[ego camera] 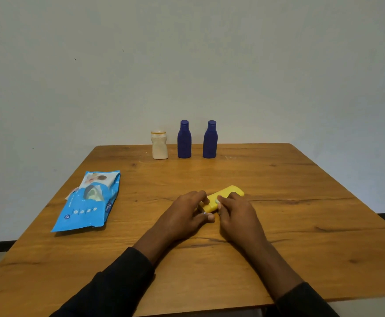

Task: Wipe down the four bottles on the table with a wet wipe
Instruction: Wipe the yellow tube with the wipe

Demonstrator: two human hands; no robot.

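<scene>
I held the yellow bottle lying near the middle of the counter, my left hand pinching its near end to steady it, my right hand pinching a small wipe against it.

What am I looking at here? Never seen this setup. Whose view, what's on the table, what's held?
No machine: one head-worn camera looks down at a person's bare hands. The left hand and right hand both have a grip on a yellow bottle lying on the wooden table; a bit of white, perhaps a wipe, shows at the right fingertips. At the far edge stand a cream bottle and two blue bottles. A blue wipes pack lies to the left.
</scene>
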